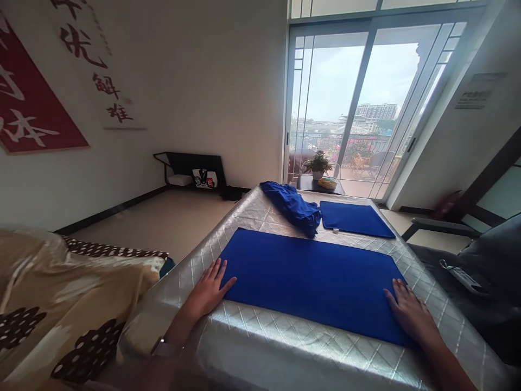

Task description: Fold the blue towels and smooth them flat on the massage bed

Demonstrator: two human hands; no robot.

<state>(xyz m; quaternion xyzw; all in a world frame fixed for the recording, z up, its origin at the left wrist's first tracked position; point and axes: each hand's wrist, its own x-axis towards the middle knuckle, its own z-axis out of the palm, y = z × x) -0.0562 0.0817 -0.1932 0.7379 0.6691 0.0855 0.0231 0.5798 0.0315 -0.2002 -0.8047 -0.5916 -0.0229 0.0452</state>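
A long blue cloth (309,279) lies flat across the quilted, silvery table cover (280,339) in front of me. At its left end, my left hand (209,290) rests with fingers spread, partly on the cloth's edge. My right hand (411,309) lies flat over the right end, fingers stretched out. Beyond the long cloth sits a crumpled blue cloth (295,209). To the right of that heap is a flat, smaller blue cloth (354,218) with a small white tag (335,231) at its near edge.
A patterned brown-and-beige cover (89,282) is at the left. On the right stands a black chair (488,255) with a white power strip (459,276) on it. A potted plant (318,164) stands on a small chair past the table, by the glass sliding door (345,98).
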